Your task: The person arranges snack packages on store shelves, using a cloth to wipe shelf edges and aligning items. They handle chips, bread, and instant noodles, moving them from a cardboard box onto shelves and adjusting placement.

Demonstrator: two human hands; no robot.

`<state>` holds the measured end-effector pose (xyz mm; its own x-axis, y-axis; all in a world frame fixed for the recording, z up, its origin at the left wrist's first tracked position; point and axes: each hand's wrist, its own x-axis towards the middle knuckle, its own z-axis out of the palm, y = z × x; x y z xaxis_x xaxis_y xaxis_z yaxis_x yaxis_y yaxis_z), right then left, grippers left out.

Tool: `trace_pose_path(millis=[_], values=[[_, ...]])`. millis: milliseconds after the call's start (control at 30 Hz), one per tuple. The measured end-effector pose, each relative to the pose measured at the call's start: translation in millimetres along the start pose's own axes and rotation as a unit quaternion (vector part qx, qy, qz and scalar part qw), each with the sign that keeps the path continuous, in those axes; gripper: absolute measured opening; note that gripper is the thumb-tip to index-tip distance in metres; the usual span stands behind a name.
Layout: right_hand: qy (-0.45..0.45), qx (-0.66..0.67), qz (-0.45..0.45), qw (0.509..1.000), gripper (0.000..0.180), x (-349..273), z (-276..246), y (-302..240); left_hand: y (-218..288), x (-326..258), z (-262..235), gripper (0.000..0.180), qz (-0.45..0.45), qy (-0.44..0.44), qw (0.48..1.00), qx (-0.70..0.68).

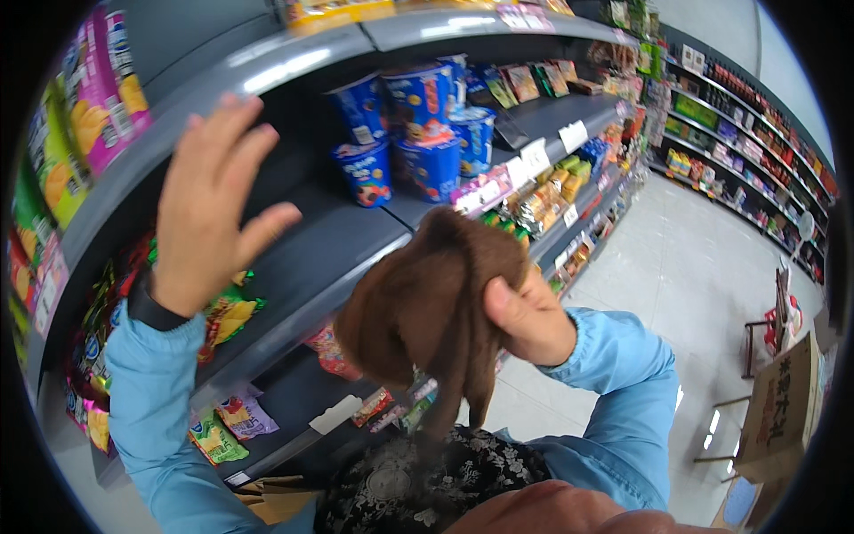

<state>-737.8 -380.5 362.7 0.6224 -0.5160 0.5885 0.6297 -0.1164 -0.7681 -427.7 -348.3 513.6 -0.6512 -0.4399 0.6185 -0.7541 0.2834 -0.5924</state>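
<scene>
Two hands are working: your right hand (532,319) is gripping a brown cloth (427,307), your left hand (209,209) is spreading its fingers (233,133) by the grey shelf (320,254).

brown cloth (427,311): soft, matt fabric | shelf (320,249): smooth grey metal | blue cups (418,125): glossy | cardboard box (783,400): matt

a shop, grey shelves (311,258) of blue snack tubs (418,125), crisp bags (98,89), price tags (534,160), long tiled aisle (694,267)

Right hand (529,320) holds a brown cloth (427,307) beside the grey shelf (329,240).
</scene>
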Motion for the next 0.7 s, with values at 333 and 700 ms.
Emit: trace_pose_path(millis=[333, 700], values=[[0.332, -0.043, -0.250, 0.909, 0.066, -74.9, -61.9, -82.7, -47.1, 4.1, 49.5, 0.088, -0.061, 0.045, 0.945, 0.317], [0.582, -0.452, -0.178, 0.652, 0.055, -169.4, -84.1, -98.9, 0.7, 17.6, 27.7, 0.082, -0.066, 0.077, 0.928, 0.358]])
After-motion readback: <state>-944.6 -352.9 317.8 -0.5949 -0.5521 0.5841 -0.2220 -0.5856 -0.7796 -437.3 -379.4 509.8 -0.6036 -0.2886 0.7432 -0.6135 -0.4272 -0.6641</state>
